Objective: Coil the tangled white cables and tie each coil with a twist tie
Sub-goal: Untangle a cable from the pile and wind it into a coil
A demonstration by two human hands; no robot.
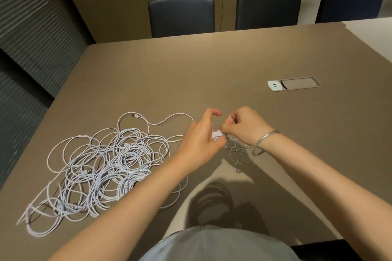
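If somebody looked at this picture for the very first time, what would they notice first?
Probably the big messy heap of tangled white cables sprawled over the left side of the brown table. Next, the left hand and right hand meeting just right of the heap, pinching a small white cable bundle between them, above a little pile of thin wire twist ties. Three dark chairs stand along the far edge.

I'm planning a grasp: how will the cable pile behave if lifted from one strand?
The cable pile would probably come up as a floppy, snagging clump, since its loops cross and overlap. Strands look thin and limp, lying flat on the table, so likely light. Loose outer loops would probably trail and drag.
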